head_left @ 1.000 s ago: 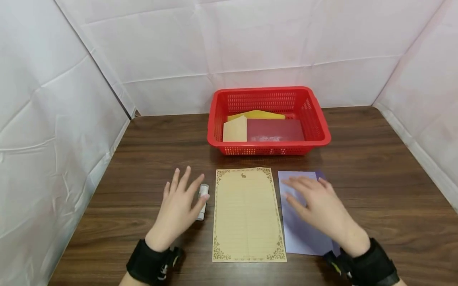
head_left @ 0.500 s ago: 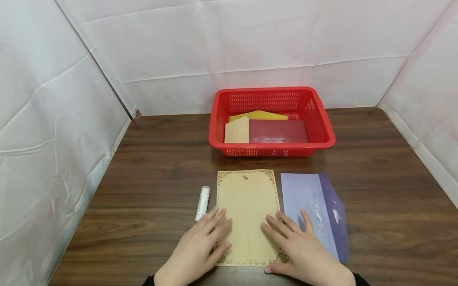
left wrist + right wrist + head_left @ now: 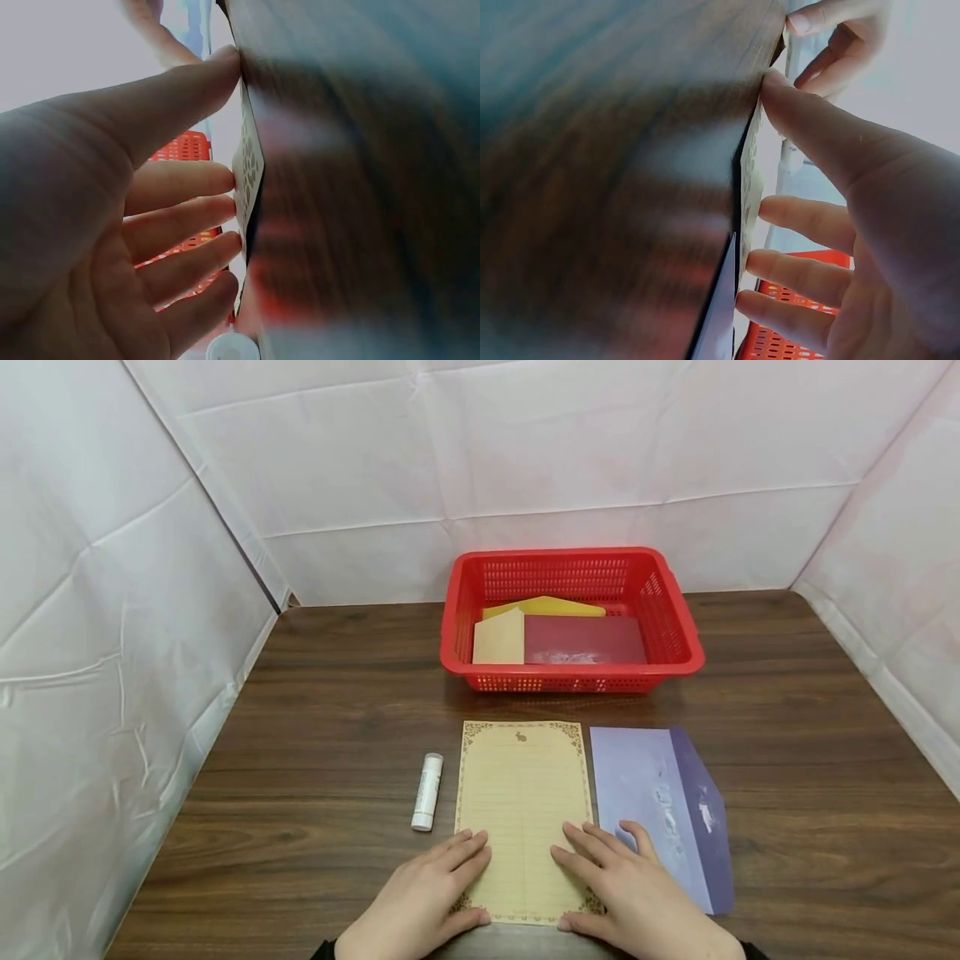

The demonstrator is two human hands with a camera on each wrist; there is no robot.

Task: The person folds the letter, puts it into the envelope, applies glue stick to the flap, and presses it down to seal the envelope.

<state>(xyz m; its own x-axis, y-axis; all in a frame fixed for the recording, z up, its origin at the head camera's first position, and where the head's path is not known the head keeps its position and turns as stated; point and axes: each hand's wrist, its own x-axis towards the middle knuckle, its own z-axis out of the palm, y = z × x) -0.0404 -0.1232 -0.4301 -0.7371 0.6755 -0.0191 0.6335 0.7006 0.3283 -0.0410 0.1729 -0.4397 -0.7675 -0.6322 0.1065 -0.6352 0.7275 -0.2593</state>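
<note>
Your two hands sit at the near end of the sheet of letter paper (image 3: 522, 818), which lies flat on the table (image 3: 322, 710) straight in front of you. Its long axis runs away from you, toward the red basket (image 3: 572, 620), so the short bordered edge is the one under your fingers and the far edge with the small rabbit mark is well out of reach of either hand.

Your left hand (image 3: 420, 897) lies on the near left corner with fingers straight and spread, thumb at the bottom edge; your right hand (image 3: 630, 893) does the same on the near right corner. Neither has closed on anything. The wrist views show each thumb (image 3: 187, 82) set against the paper's edge where it meets the tabletop, the fingers (image 3: 810, 221) laid out flat beside it.

Both hands are about equally near the sheet. The glue stick (image 3: 427, 792) lies just left of the paper, parallel to its long side, nearer your left hand. The purple envelope (image 3: 660, 810) lies just right of the paper, flap open, and your right fingers reach onto its near corner
</note>
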